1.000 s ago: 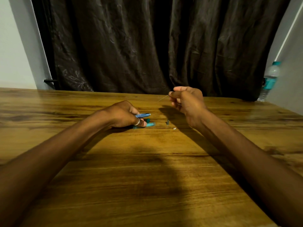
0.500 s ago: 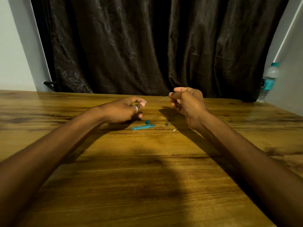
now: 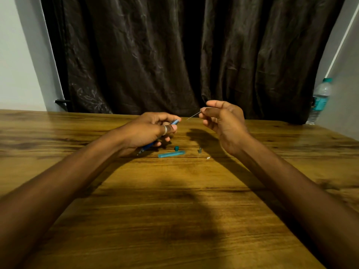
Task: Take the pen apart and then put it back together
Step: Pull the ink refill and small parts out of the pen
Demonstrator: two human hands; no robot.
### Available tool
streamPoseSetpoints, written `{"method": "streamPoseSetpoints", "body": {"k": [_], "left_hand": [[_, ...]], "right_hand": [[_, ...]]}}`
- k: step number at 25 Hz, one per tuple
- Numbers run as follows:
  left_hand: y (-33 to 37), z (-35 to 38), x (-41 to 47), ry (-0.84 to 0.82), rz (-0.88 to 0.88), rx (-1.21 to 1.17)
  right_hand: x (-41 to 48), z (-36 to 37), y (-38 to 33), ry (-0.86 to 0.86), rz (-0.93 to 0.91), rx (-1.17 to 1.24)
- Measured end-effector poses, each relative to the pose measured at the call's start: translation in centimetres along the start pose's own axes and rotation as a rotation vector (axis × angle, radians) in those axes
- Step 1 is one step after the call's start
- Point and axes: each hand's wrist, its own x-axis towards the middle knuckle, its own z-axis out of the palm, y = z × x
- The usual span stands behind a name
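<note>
Wooden table [image 3: 174,220] fills my head view. My left hand [image 3: 149,131] is curled around the blue pen barrel [image 3: 149,146], its open end poking out past the fingers. My right hand [image 3: 223,121] pinches a thin refill [image 3: 193,115] between thumb and forefinger, tip aimed toward the barrel, not touching. Below them on the table lie a teal cap [image 3: 171,154], a small teal plug [image 3: 176,148], a grey piece [image 3: 199,150] and a tiny white bit [image 3: 208,158].

No text can be read; the water bottle [image 3: 320,100] carries a teal label, its print too blurred.
</note>
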Motion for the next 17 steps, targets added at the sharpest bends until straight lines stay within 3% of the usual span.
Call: {"method": "streamPoseSetpoints", "body": {"k": [17], "left_hand": [[-0.89,0.25,0.80,-0.061,0.004,-0.138]], "right_hand": [[-1.01,0.25,-0.10,-0.122,-0.056,0.028]]}}
